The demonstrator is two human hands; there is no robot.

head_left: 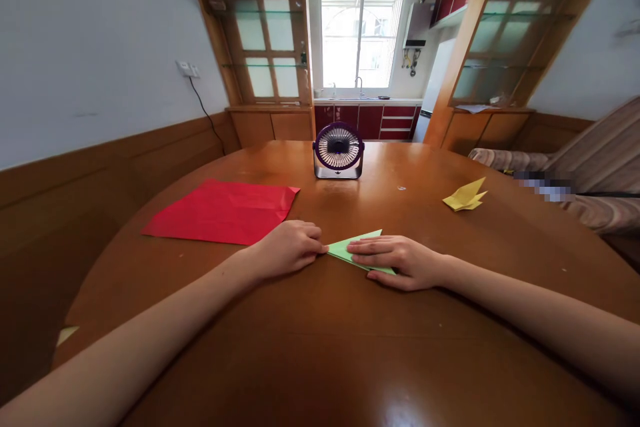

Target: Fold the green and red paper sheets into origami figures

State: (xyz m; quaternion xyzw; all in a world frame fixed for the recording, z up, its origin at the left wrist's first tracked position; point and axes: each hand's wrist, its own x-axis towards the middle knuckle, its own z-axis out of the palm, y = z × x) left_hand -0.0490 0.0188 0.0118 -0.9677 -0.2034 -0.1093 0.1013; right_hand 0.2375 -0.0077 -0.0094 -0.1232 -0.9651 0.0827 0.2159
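Note:
A light green sheet of paper (367,239), folded into a narrow triangle, lies flat on the brown table in front of me. Its sharp tip points left, where my left hand (295,247) has its fingers closed at that point. My right hand (400,260) lies on the wider right end, fingers stretched out flat over the paper, thumb along the near edge. Part of the green paper is hidden under these fingers.
A red paper sheet (225,210) lies left, close behind my left hand. A small purple fan (339,147) stands at the back middle. Folded yellow paper (465,197) sits at the right. A pale scrap (67,334) lies at the table's left edge.

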